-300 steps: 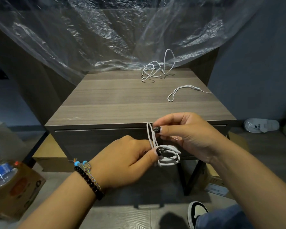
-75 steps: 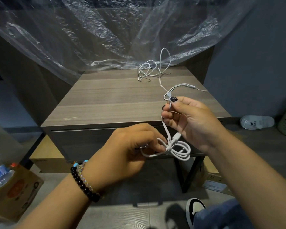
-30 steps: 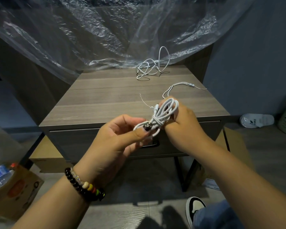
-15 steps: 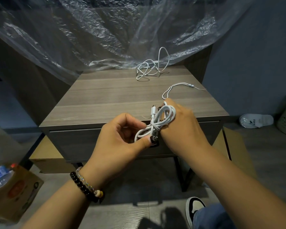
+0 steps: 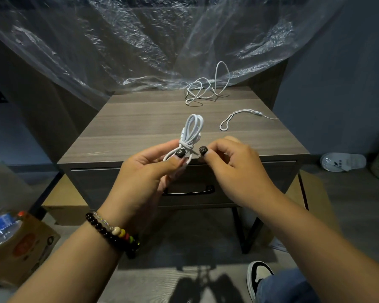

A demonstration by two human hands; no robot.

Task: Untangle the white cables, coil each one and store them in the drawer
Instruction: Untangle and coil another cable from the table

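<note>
My left hand (image 5: 149, 171) pinches a coiled white cable (image 5: 192, 133) at its wrapped middle, the loops standing up above the thumb. My right hand (image 5: 232, 169) is just to the right of the coil, fingers curled, thumb and fingertip pinching the thin cable end by the knot. A tangled white cable (image 5: 202, 90) lies at the back of the wooden table (image 5: 140, 127). A short white cord (image 5: 234, 117) lies on the right of the tabletop. The drawer (image 5: 118, 186) below the top is closed, its dark handle (image 5: 188, 191) partly behind my hands.
A clear plastic sheet (image 5: 140, 40) hangs behind and over the back of the table. A cardboard box with a water bottle (image 5: 11, 237) stands on the floor at left. A white slipper (image 5: 342, 161) lies on the floor at right. My shoe (image 5: 258, 274) is below.
The coil has turned upright and moved into my left hand. My right hand has let go of the bundle and drawn a little to the right, holding only the end.
</note>
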